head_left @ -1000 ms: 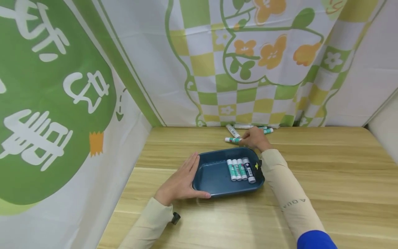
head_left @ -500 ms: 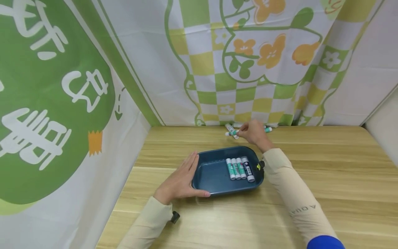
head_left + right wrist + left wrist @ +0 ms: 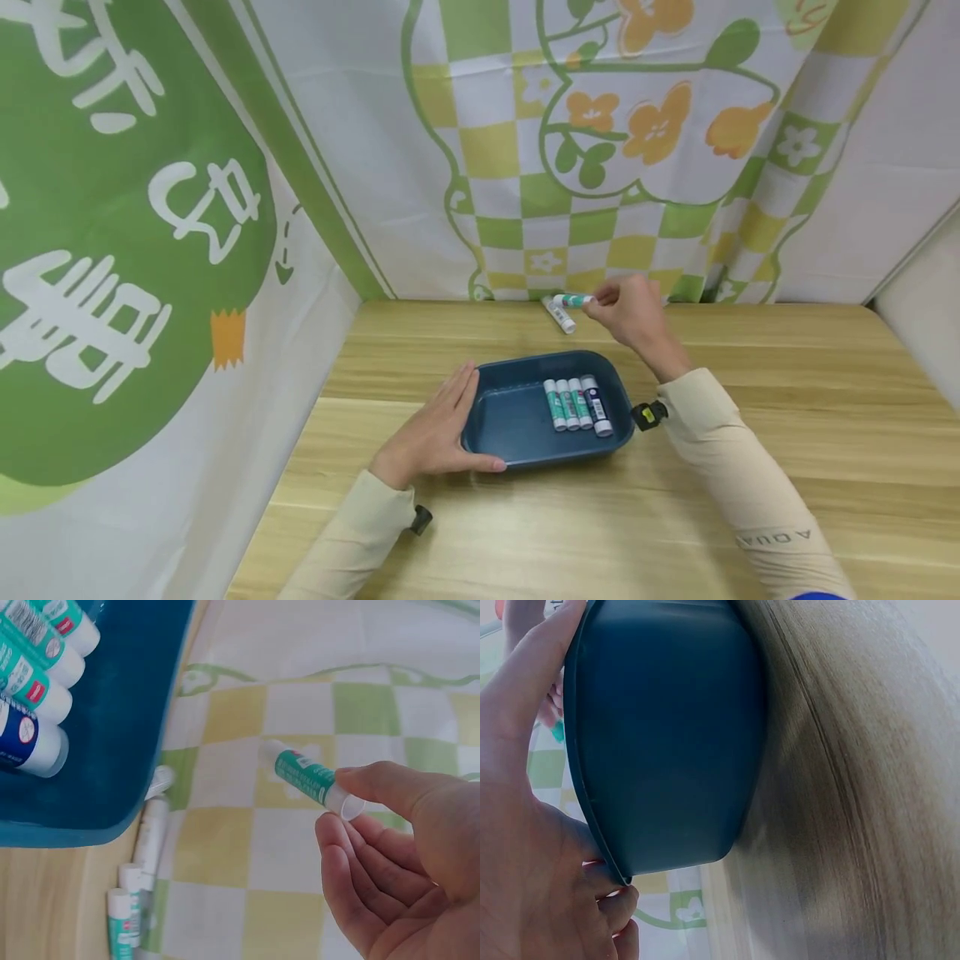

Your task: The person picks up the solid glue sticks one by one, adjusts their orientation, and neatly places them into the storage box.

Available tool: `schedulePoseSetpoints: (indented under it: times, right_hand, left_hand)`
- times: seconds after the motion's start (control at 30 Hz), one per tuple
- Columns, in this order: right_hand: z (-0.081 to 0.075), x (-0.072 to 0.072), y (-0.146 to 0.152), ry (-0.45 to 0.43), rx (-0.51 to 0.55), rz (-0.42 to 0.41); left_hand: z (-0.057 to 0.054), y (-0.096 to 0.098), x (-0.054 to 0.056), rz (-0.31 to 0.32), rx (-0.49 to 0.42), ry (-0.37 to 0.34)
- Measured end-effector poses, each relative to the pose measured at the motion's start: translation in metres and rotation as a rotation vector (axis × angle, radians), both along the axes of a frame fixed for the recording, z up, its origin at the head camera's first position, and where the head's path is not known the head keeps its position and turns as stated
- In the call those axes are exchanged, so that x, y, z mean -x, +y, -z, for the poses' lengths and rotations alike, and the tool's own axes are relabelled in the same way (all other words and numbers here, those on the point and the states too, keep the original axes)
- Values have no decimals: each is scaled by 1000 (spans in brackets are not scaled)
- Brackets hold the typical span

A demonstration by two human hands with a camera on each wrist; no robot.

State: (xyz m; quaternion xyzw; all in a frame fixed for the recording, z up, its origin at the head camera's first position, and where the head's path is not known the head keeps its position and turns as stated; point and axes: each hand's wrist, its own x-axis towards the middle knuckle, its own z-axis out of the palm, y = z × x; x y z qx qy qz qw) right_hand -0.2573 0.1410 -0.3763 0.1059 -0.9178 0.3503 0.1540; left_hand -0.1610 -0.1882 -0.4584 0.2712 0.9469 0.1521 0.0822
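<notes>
My left hand (image 3: 431,437) holds the left end of a dark blue tray (image 3: 513,421), thumb on the near rim and fingers along the far left rim. In the left wrist view the hand lies along the rim, with the tray's outer wall (image 3: 667,742) beside it. My right hand (image 3: 636,315) pinches a green and white glue stick (image 3: 306,774) by one end between thumb and fingers, raised near the back of the table. Several glue sticks lie side by side in the tray's right half, the rightmost a thicker navy one (image 3: 597,406).
A white-labelled glue stick (image 3: 559,317) lies at the table's back edge by the curtain (image 3: 547,242). The right wrist view shows more sticks there, including a long white one (image 3: 152,840) and a green one (image 3: 120,930), mostly hidden by my right hand in the head view.
My right hand has lifted the glue stick off the table and moved it back towards the curtain, turning it a little. The left hand and tray have stayed in place.
</notes>
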Motion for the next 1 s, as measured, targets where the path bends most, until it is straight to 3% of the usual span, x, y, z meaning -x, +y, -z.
schedulePoseSetpoints:
  times: [0.3, 0.53, 0.77, 1.0]
  right_hand:
    - [-7, -35, -4, 167, -46, -24]
    - [-2, -63, -14, 185, -102, -52]
    - [16, -84, -25, 135, -112, -80]
    - [46, -95, -39, 118, -171, -86]
  left_hand:
    - [-1, -1, 1, 7, 6, 9]
    - [1, -1, 1, 2, 12, 5]
    - [1, -2, 1, -5, 4, 13]
    - [1, -1, 1, 5, -1, 17]
